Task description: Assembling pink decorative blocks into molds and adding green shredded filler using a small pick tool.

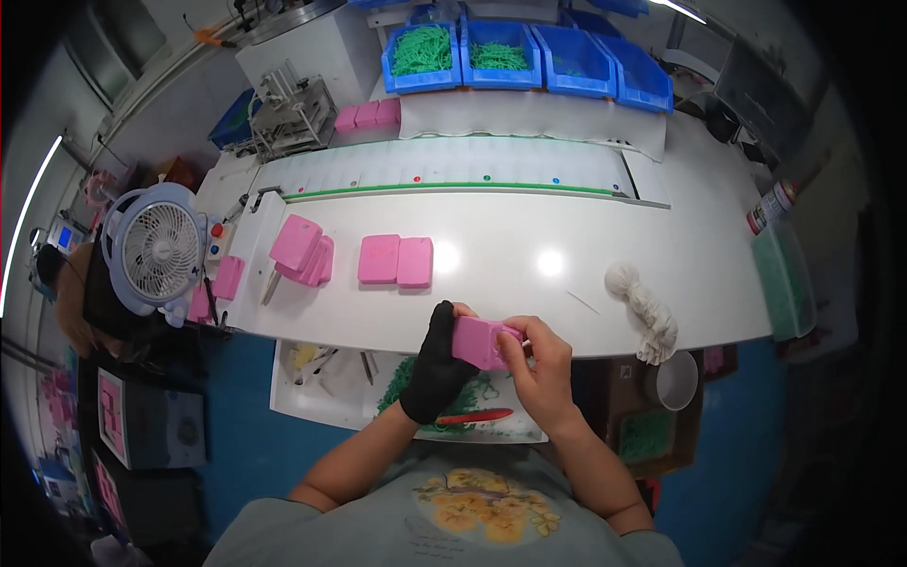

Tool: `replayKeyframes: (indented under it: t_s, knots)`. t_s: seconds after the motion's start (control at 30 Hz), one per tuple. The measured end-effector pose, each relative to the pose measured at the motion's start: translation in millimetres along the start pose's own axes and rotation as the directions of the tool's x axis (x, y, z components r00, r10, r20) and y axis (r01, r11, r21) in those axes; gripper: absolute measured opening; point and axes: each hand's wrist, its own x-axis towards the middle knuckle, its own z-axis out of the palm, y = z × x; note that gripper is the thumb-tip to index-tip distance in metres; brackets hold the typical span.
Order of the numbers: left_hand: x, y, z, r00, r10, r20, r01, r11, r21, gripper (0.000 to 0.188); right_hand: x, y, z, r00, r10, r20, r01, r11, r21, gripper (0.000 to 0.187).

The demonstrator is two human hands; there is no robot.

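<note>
A pink rectangular block (479, 341) is held between both hands just over the near edge of the white table (529, 283). My left hand (437, 364), in a black glove, grips its left end. My right hand (537, 364), bare, pinches its right end. Two more pink blocks (395, 261) lie flat side by side on the table beyond my hands. Further left, a small stack of pink blocks (302, 249) leans against itself.
Blue bins (529, 57) with green parts line the back. A white fan (156, 250) stands at the left, a white rag (644, 307) at the right, a spray can (771, 206) far right. A tray (316, 387) with green pieces sits under the table edge.
</note>
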Motion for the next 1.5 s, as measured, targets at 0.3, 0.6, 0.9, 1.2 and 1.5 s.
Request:
replayKeyframes:
  t_s: [0.3,0.6,0.9,1.2,1.5]
  knots:
    - [3.1,4.1,5.2,0.993,-0.11,-0.033,0.098,0.962,-0.255,0.042,-9.6,-9.2,5.9,0.921,0.361,0.148,-0.389,0.821,0.418,0.024]
    - [-1.8,-3.2,6.0,0.997,-0.025,-0.074,0.019,0.997,-0.074,0.041,-9.4,-2.3,1.4,0.908,0.375,0.187,-0.416,0.753,0.51,0.018]
    - [-10.6,-4.7,11.9,0.992,-0.048,-0.117,0.034,0.992,-0.121,0.045,-4.3,-7.2,-0.7,0.983,0.181,0.041,-0.185,0.961,0.207,0.015]
    - [-13.0,-7.8,10.4,0.989,-0.055,-0.135,0.021,0.971,-0.24,0.04,-16.8,1.4,6.1,0.938,0.337,0.079,-0.336,0.831,0.443,0.014]
    - [-14.5,-2.1,15.4,0.988,-0.069,-0.139,0.029,0.961,-0.276,0.038,-16.3,-6.2,5.3,0.95,0.31,0.014,-0.295,0.887,0.356,0.012]
